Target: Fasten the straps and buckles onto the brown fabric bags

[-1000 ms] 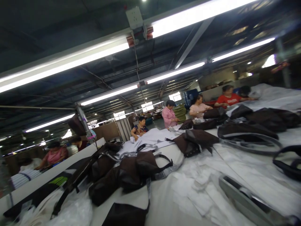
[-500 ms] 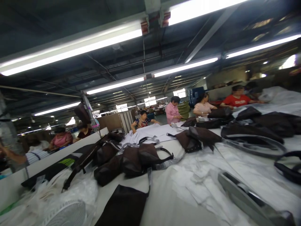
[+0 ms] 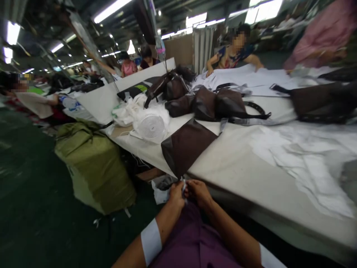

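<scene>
Head view: white tag (image 3: 183, 188) in fingers (image 3: 178, 190) at brown bag corner (image 3: 178, 165).

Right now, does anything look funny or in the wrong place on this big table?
Yes, the white fan looks odd. It lies tipped back, facing the ceiling, on the white table beside crumpled plastic. A fan usually stands upright, and this one sits among the brown bags.
</scene>
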### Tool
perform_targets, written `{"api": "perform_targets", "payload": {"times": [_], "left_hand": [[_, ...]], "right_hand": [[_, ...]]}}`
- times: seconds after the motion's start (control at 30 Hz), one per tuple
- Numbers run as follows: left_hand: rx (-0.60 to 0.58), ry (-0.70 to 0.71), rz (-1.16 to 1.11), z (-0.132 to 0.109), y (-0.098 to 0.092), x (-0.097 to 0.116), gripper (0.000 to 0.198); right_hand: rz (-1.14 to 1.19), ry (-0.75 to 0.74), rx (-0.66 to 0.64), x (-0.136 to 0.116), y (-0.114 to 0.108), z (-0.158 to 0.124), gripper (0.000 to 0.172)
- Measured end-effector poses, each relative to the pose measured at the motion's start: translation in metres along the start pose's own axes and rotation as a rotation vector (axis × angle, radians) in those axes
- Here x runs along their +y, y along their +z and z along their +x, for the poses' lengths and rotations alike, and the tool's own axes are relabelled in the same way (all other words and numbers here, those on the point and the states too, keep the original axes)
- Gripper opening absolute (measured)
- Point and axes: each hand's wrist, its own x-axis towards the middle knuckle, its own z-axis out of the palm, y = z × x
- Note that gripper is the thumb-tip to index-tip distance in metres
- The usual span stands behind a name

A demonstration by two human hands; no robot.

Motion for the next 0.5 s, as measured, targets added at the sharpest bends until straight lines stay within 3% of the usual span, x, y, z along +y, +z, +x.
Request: {"api": "perform_targets", "payload": {"times": [0.13, 0.27, 0.37, 0.5], "left_hand": [[-0.006, 0.07, -0.045, 0.017, -0.001, -0.006, 0.032], [0.018, 0.173, -0.03, 0.024, -0.007, -0.015, 0.037], [0.044, 0.261, -0.029, 0.031, -0.012, -0.02, 0.038], [-0.112, 0.227, -0.117, 0.033, -0.017, -0.018, 0.037]], "right_hand": [[0.125, 0.083, 0.019, -0.003, 0.006, 0.002, 0.032], [0.097, 0.084, -0.054, -0.003, 0.01, 0.003, 0.03], [0.057, 0.082, -0.032, 0.0, 0.012, 0.01, 0.031], [-0.077, -0.004, 0.002, -0.004, 0.013, 0.016, 0.026]]}}
